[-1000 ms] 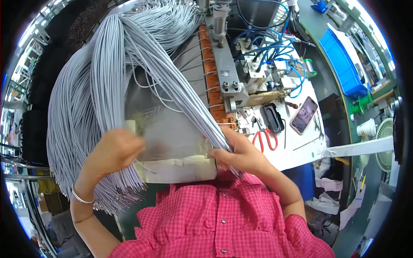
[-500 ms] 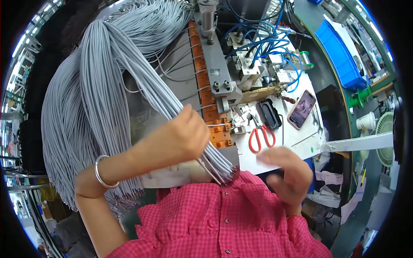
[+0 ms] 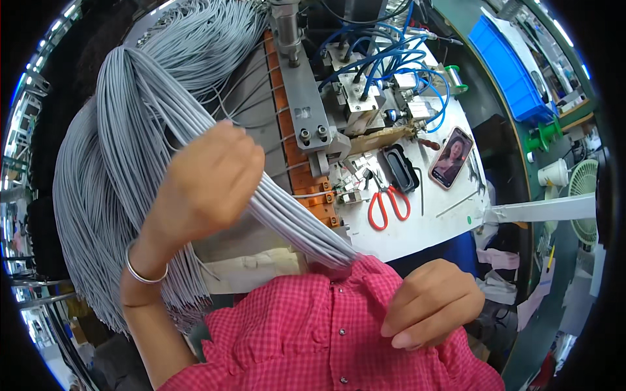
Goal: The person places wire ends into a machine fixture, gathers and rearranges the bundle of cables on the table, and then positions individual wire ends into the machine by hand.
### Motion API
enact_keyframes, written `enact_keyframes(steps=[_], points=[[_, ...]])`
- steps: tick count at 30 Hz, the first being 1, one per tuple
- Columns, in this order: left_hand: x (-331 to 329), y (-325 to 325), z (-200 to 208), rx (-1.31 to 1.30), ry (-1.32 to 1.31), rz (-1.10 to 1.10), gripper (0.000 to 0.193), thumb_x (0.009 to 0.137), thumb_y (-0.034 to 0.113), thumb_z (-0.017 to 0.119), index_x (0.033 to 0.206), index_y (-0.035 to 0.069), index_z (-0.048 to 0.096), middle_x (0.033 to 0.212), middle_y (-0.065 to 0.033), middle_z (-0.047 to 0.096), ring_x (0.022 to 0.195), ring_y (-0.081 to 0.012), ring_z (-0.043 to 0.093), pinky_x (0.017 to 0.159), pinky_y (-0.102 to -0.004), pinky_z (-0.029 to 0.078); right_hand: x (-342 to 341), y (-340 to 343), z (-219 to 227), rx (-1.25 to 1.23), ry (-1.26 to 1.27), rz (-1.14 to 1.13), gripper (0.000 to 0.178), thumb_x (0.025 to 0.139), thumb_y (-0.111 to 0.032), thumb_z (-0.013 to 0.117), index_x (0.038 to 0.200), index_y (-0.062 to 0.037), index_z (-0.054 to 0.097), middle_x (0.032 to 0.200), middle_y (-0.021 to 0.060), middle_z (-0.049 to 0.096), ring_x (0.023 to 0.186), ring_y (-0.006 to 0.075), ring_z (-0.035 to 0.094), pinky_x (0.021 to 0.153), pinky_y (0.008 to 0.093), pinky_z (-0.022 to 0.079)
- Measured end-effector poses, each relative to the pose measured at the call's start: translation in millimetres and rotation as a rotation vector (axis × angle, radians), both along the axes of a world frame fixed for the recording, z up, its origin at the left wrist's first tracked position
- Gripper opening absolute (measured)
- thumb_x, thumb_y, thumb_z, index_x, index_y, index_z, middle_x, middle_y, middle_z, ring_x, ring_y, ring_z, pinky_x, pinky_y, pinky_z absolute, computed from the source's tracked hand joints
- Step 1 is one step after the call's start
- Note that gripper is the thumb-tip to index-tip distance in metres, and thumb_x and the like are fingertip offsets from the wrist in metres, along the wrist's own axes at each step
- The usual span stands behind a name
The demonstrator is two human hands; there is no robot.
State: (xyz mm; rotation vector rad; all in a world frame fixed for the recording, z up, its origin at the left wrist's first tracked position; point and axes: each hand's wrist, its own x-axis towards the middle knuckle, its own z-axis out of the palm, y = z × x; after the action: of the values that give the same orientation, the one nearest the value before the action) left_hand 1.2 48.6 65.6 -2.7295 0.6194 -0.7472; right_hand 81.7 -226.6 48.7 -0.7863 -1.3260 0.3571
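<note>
My left hand, with a bangle on its wrist, is wrapped round a thick bundle of grey cables. The bundle slants down to the right, and its near end meets the front of my pink checked shirt, where the cable tips are hidden. More grey cables hang in a large mass at the left. My right hand hovers before the shirt at the right, its fingers curled together with nothing visible in them.
Beyond the bundle stands a metal fixture beside an orange strip with cables laid across it. Blue air tubes loop above. Red-handled scissors, a black case and a phone lie on the white board.
My left hand has slid up and left along the cable bundle. My right hand has dropped toward the shirt, its fingers now curled in. The cable tips are now out of sight.
</note>
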Motion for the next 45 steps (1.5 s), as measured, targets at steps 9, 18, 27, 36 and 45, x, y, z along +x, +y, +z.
enact_keyframes(steps=[9,18,27,36,45], points=[[-7.8,-23.5,-21.2,-0.289,0.090,-0.147,0.024,0.068,0.010,0.060,0.086,-0.006,0.060,0.085,-0.0140,0.063,0.083,-0.0274,0.063,0.079,-0.0401,0.052,-2.4,-8.2,-1.5,0.071,0.078,-0.072,0.010,0.073,0.003,0.068,0.080,0.0088,0.067,0.065,0.0174,0.063,0.046,0.0208,0.059,0.039,0.0247,0.047],[-17.2,-64.2,-41.4,0.035,0.199,-0.210,0.024,0.067,0.009,0.061,0.089,-0.002,0.058,0.078,-0.0106,0.059,0.070,-0.0259,0.061,0.066,-0.0354,0.051,-10.0,14.5,16.3,0.087,0.047,0.240,0.008,0.078,0.002,0.063,0.081,0.0073,0.067,0.080,0.0224,0.065,0.060,0.0217,0.062,0.050,0.0266,0.050],[5.2,-29.2,-76.4,-0.588,0.360,0.060,0.029,0.063,0.010,0.064,0.089,-0.001,0.056,0.069,-0.0085,0.051,0.063,-0.0238,0.056,0.053,-0.0344,0.045,32.2,19.9,-68.8,-0.395,0.474,-0.959,0.009,0.083,-0.006,0.062,0.090,-0.0007,0.065,0.082,0.0057,0.059,0.065,0.0095,0.051,0.054,0.0208,0.039],[-0.2,-41.8,-75.9,-0.512,0.361,0.092,0.028,0.060,0.007,0.061,0.086,-0.002,0.058,0.069,-0.0072,0.049,0.064,-0.0228,0.050,0.054,-0.0333,0.039,24.9,56.6,-122.9,-0.545,0.772,-0.400,0.010,0.079,0.002,0.065,0.089,0.0041,0.065,0.076,0.0028,0.061,0.061,0.0052,0.053,0.053,0.0173,0.041],[2.2,-46.4,-73.4,-0.583,0.333,0.073,0.022,0.055,0.006,0.061,0.075,0.001,0.053,0.067,-0.0078,0.045,0.066,-0.0240,0.046,0.057,-0.0344,0.035,25.5,61.9,-112.0,-0.625,0.785,-0.457,0.009,0.079,0.004,0.062,0.088,0.0056,0.063,0.077,0.0087,0.062,0.061,0.0097,0.056,0.055,0.0214,0.046]])
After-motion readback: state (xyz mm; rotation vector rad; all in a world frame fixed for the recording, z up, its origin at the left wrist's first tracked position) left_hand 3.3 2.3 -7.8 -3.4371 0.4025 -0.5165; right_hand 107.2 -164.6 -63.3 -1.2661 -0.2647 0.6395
